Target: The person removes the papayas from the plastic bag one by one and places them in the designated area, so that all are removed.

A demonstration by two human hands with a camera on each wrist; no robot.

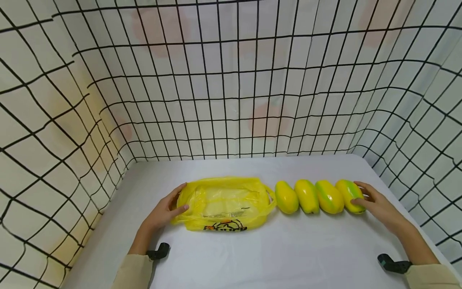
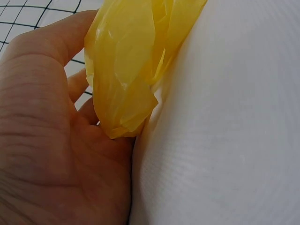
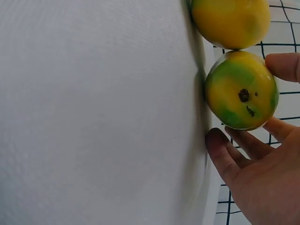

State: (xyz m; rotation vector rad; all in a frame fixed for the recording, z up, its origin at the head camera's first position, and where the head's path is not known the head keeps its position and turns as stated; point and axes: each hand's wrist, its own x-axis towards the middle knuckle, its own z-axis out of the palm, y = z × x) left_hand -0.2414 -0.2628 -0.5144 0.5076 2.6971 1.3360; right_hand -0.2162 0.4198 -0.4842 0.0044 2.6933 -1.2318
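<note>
A yellow plastic bag (image 1: 231, 196) with black print lies spread on the table. My left hand (image 1: 164, 208) holds its left end, thumb on the near side and fingers behind. In the left wrist view the bag's crumpled edge (image 2: 124, 79) sits against those fingers. To the right of the bag several yellow-green papayas stand in a row. The rightmost papaya (image 1: 349, 196) is gripped by my right hand (image 1: 379, 202), with thumb and fingers around its outer end. That papaya's dark stem end (image 3: 243, 95) faces the right wrist camera.
Beside the gripped fruit are another papaya (image 1: 329, 196), a third (image 1: 306, 196) and the one nearest the bag (image 1: 286, 196). A white cloth covers the table (image 1: 274, 257). Black wire mesh (image 1: 238, 84) rises at the back and both sides.
</note>
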